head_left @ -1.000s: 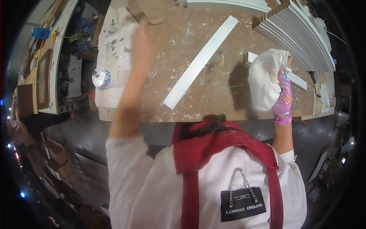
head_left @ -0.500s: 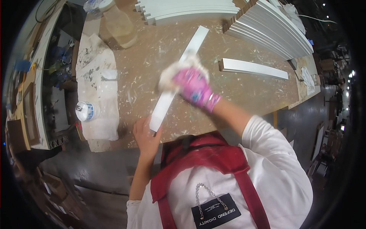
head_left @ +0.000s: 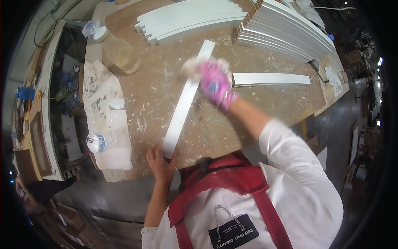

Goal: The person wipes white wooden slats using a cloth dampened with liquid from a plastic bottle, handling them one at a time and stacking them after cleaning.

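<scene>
Since the half-second before, we had carried our right hand (head_left: 216, 83) further up the long white strip (head_left: 185, 99), away from the end nearest us, and our left hand (head_left: 159, 162) had stayed planted at that near end. The right hand wore a pink glove and was bunched around a pale rag (head_left: 191, 68), pressed flat against the strip's face a little beyond its middle; the motion blur there suggested a wiping stroke in progress. The left hand was bare, fingers closed over the near end of the strip, pinning it to the worktop (head_left: 157, 89). The two hands stood well apart, one at each part of the same strip.

The strip lay diagonally on the paint-flecked worktop, its far end reaching toward the stacked white strips (head_left: 190, 20) at the back. To the right of the strip a second, shorter white strip (head_left: 271, 79) lay alone, and beyond that a taller pile of white boards (head_left: 290, 31). To the left of the strip lay stained paper sheets (head_left: 103, 108) with a small white-and-blue can (head_left: 97, 142) on them.

We judged the wipe had covered roughly the nearer half of the strip, with the far half not yet reached.
</scene>
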### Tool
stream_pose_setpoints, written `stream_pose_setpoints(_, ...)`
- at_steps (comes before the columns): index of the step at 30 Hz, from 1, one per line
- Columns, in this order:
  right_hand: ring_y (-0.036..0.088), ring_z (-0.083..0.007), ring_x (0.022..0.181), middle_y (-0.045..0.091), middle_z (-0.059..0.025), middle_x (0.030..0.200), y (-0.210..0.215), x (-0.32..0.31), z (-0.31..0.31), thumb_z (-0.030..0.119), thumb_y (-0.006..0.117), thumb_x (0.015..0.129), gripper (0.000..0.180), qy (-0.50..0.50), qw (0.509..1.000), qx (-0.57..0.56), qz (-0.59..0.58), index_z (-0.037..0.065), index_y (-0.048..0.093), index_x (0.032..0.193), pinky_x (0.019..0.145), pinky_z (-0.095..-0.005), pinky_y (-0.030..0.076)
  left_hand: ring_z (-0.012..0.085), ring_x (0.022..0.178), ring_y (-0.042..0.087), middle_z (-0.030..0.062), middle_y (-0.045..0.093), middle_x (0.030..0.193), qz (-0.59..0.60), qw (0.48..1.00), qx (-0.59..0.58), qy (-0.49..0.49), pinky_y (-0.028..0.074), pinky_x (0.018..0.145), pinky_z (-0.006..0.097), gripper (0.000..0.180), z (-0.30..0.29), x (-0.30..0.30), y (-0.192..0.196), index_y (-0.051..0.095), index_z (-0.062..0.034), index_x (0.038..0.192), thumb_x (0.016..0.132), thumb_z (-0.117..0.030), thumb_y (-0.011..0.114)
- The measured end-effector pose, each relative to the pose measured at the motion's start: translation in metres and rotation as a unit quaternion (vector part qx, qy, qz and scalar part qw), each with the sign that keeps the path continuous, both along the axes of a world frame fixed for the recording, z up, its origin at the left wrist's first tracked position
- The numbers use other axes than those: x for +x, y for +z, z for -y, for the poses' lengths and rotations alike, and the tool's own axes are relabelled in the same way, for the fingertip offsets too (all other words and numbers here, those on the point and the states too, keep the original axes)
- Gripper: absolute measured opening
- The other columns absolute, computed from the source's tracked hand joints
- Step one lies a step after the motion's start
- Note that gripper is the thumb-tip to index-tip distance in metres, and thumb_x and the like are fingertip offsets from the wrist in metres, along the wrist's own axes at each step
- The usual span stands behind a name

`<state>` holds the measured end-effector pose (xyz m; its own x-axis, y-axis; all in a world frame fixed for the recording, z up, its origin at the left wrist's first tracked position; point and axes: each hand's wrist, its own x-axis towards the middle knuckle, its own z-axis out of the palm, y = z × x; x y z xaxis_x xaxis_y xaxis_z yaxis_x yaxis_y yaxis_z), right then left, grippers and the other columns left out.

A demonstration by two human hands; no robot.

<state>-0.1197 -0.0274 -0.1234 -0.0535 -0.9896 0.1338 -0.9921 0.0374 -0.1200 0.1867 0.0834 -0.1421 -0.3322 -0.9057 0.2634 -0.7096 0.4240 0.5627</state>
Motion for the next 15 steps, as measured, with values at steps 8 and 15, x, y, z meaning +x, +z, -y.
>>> stream_pose_setpoints(8, 0.062, -0.024, 0.089, 0.06, -0.011, 0.095, 0.006, 0.085, -0.076, 0.015, 0.055, 0.082, 0.023, 0.164, 0.977, 0.062, 0.118, -0.001, 0.057, 0.099, 0.074, -0.0359, 0.051, 0.0369, 0.09, 0.052, 0.0155, 0.054, 0.097, 0.008, 1.0, 0.002, -0.007, 0.042, 0.08, 0.046, 0.045, -0.002, 0.0, 0.0, 0.055, -0.0027, 0.11, 0.071, -0.014, 0.074)
stream_pose_setpoints(15, 0.055, -0.0273, 0.091, 0.057, -0.0154, 0.097, 0.012, -0.028, 0.032, 0.023, 0.052, 0.085, 0.021, 0.057, 0.998, -0.003, 0.005, 0.006, 0.056, 0.096, 0.076, -0.039, 0.045, 0.0371, 0.092, 0.052, 0.0159, 0.054, 0.098, 0.014, 1.0, 0.01, -0.007, 0.042, 0.081, 0.045, 0.047, -0.002, -0.002, 0.004, 0.055, -0.0023, 0.111, 0.07, -0.012, 0.074)
